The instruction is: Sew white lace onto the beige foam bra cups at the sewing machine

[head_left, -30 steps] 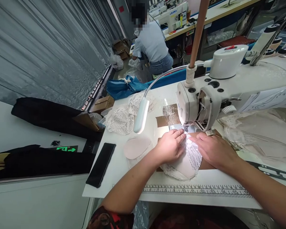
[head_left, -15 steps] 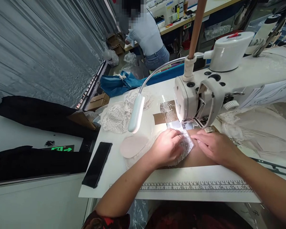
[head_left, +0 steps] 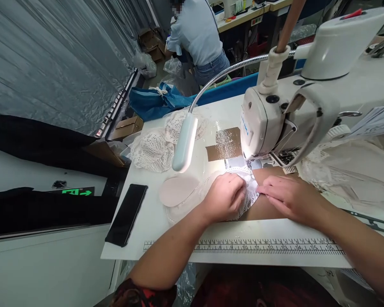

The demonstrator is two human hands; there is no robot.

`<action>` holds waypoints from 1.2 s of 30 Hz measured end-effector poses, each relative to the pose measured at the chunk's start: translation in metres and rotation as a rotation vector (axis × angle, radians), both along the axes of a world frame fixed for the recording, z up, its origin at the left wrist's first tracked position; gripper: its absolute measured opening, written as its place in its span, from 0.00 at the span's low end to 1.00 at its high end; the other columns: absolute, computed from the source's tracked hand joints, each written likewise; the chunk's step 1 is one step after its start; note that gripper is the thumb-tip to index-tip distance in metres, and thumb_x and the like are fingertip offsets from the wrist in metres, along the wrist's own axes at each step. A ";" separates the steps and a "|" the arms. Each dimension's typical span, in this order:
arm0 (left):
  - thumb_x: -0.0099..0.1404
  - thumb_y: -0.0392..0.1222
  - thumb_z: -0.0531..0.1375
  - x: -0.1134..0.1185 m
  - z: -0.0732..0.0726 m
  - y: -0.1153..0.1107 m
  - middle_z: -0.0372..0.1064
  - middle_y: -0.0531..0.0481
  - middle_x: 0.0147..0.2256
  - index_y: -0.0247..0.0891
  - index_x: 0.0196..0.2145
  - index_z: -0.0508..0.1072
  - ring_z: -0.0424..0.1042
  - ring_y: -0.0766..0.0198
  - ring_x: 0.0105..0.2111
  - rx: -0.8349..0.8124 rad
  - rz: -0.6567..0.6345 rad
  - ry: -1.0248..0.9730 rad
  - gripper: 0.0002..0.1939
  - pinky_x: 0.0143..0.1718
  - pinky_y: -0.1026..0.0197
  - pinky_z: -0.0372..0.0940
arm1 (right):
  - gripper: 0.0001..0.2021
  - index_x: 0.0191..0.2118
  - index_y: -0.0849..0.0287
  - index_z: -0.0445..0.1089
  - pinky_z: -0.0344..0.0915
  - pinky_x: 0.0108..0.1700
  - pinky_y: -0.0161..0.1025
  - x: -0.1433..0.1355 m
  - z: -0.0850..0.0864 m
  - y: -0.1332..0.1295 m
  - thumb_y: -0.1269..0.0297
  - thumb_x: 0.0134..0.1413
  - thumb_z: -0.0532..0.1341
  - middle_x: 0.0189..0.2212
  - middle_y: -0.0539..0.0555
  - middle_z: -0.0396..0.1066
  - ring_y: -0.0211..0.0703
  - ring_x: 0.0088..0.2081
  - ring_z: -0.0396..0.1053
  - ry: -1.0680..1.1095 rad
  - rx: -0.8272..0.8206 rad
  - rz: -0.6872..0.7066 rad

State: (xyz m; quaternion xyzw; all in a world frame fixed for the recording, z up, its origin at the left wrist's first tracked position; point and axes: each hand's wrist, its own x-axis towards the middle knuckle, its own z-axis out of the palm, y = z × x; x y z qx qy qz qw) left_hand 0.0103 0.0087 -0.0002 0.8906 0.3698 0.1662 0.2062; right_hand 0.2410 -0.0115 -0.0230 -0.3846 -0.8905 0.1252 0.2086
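Observation:
My left hand (head_left: 225,196) is closed, its fingers curled over a piece of white lace fabric (head_left: 250,194) on the sewing table. Beside it, my right hand (head_left: 289,196) has thumb and fingertips pinched together at the lace's right edge. The far edge of the lace lies by the needle area of a white sewing machine (head_left: 259,128), whose light falls on it. A brown patch (head_left: 269,207) of the table surface shows under the lace and my right hand. A beige oval pad (head_left: 176,192) lies left of my left hand.
Lace pieces (head_left: 152,149) are heaped at the back left, near a lamp (head_left: 184,145) on a bent metal neck. A black phone (head_left: 127,215) lies at the left edge. Sheer fabric (head_left: 355,170) is piled on the right. A person (head_left: 196,38) sits beyond the table.
My view has shifted, with the machine appearing larger and further right. My left fingers have curled in more, and the lace's right edge has turned slightly. My right fingertips now meet that edge.

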 end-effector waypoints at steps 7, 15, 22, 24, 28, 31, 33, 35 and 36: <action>0.70 0.39 0.52 -0.001 -0.002 -0.004 0.71 0.45 0.43 0.39 0.48 0.73 0.67 0.60 0.39 0.149 -0.138 0.138 0.13 0.40 0.56 0.61 | 0.16 0.41 0.60 0.73 0.54 0.32 0.40 0.007 0.006 -0.010 0.79 0.56 0.50 0.29 0.54 0.65 0.44 0.32 0.60 -0.134 -0.029 0.083; 0.74 0.42 0.48 -0.001 -0.003 -0.008 0.67 0.47 0.37 0.44 0.54 0.71 0.62 0.60 0.36 0.243 -0.176 0.284 0.17 0.37 0.56 0.56 | 0.16 0.43 0.61 0.73 0.54 0.32 0.40 0.009 0.002 -0.011 0.78 0.59 0.49 0.29 0.55 0.64 0.45 0.32 0.60 -0.130 -0.031 0.094; 0.73 0.41 0.48 0.001 -0.006 -0.010 0.66 0.47 0.35 0.43 0.54 0.71 0.61 0.60 0.35 0.270 -0.167 0.282 0.17 0.36 0.56 0.55 | 0.15 0.42 0.58 0.72 0.59 0.34 0.39 0.013 0.009 -0.006 0.76 0.60 0.50 0.31 0.53 0.68 0.42 0.34 0.64 -0.008 -0.099 0.085; 0.73 0.41 0.48 0.001 -0.007 -0.010 0.67 0.46 0.36 0.43 0.54 0.71 0.62 0.60 0.35 0.275 -0.161 0.274 0.17 0.36 0.56 0.55 | 0.14 0.42 0.58 0.72 0.60 0.35 0.38 0.012 0.009 -0.004 0.76 0.61 0.50 0.33 0.53 0.69 0.42 0.35 0.65 0.028 -0.096 0.063; 0.73 0.42 0.49 0.000 -0.006 -0.010 0.69 0.44 0.46 0.43 0.54 0.71 0.64 0.57 0.42 0.267 -0.159 0.247 0.17 0.40 0.55 0.58 | 0.13 0.39 0.60 0.72 0.55 0.31 0.39 0.007 0.004 -0.004 0.77 0.59 0.51 0.28 0.52 0.66 0.42 0.30 0.61 -0.070 0.026 0.028; 0.73 0.40 0.49 0.000 -0.005 -0.009 0.62 0.45 0.59 0.40 0.54 0.70 0.64 0.56 0.48 0.266 -0.179 0.255 0.17 0.42 0.55 0.60 | 0.13 0.39 0.61 0.73 0.54 0.31 0.40 0.004 0.002 -0.006 0.78 0.57 0.52 0.27 0.53 0.65 0.43 0.29 0.60 -0.123 0.092 0.028; 0.72 0.39 0.49 0.000 -0.005 -0.009 0.59 0.46 0.62 0.38 0.56 0.68 0.65 0.57 0.48 0.268 -0.168 0.275 0.18 0.42 0.54 0.62 | 0.14 0.40 0.61 0.73 0.56 0.32 0.40 0.003 0.003 -0.008 0.79 0.57 0.52 0.29 0.54 0.67 0.44 0.32 0.61 -0.134 0.096 0.029; 0.71 0.39 0.49 0.001 -0.005 -0.008 0.60 0.44 0.61 0.35 0.58 0.66 0.65 0.57 0.45 0.270 -0.158 0.288 0.20 0.41 0.54 0.63 | 0.15 0.40 0.61 0.73 0.57 0.34 0.40 0.002 0.003 -0.009 0.80 0.56 0.51 0.33 0.56 0.69 0.44 0.33 0.63 -0.147 0.081 0.019; 0.71 0.39 0.49 0.001 -0.006 -0.008 0.61 0.43 0.61 0.33 0.59 0.65 0.66 0.57 0.44 0.271 -0.159 0.290 0.21 0.41 0.54 0.64 | 0.15 0.40 0.61 0.73 0.57 0.34 0.40 0.002 0.003 -0.010 0.80 0.56 0.51 0.33 0.57 0.70 0.44 0.34 0.63 -0.152 0.075 0.013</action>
